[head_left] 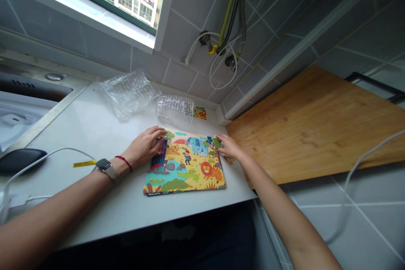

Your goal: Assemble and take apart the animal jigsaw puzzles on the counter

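A colourful jigsaw puzzle point(190, 166) with an elephant, lions, a hippo and crocodiles lies flat on the white counter. My left hand point(146, 145) rests on its upper left corner, fingers stretched over the edge. At the upper right corner, my right hand point(230, 147) pinches a green puzzle piece point(217, 142) between thumb and fingers. The piece is over a dark spot in the picture there; whether it touches the board I cannot tell. More patterned pieces point(228, 159) lie beside the board, partly hidden under my right hand.
Crumpled clear plastic wrapping point(128, 93) and a second clear bag point(175, 107) lie behind the puzzle, near a small picture card point(200, 112). A wooden board point(319, 126) leans at the right. A black mouse-shaped object point(22, 161) and white cable point(63, 149) are left, near the sink point(76, 84).
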Available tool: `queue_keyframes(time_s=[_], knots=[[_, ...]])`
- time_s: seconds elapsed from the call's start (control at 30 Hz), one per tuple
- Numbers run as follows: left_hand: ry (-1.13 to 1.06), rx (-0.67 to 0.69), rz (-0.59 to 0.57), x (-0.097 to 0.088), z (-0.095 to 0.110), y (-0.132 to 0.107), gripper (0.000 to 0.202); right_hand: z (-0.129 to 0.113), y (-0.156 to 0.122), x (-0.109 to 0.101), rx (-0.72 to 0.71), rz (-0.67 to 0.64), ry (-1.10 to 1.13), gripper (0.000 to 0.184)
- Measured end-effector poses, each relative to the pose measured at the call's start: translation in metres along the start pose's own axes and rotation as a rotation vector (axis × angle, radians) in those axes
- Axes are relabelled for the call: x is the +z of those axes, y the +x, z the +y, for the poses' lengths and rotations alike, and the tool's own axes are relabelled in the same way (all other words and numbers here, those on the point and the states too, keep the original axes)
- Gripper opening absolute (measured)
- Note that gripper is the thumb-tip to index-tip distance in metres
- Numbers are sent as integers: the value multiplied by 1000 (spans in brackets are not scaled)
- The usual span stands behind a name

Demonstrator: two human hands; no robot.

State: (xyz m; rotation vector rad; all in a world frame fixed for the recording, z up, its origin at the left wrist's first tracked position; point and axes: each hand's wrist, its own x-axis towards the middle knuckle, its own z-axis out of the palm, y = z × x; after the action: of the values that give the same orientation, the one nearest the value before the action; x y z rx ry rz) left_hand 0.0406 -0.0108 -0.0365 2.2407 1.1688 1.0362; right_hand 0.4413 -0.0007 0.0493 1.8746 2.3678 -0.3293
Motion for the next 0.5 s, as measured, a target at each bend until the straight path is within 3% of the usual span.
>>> queue_keyframes(time_s=[0.2, 0.5], knots=[[3, 30, -3, 2, 0, 0, 35, -8, 25, -7, -143, -115, -89, 61], [44, 52, -25, 4, -1, -1, 35, -14, 43, -17, -180, -214, -236, 48]])
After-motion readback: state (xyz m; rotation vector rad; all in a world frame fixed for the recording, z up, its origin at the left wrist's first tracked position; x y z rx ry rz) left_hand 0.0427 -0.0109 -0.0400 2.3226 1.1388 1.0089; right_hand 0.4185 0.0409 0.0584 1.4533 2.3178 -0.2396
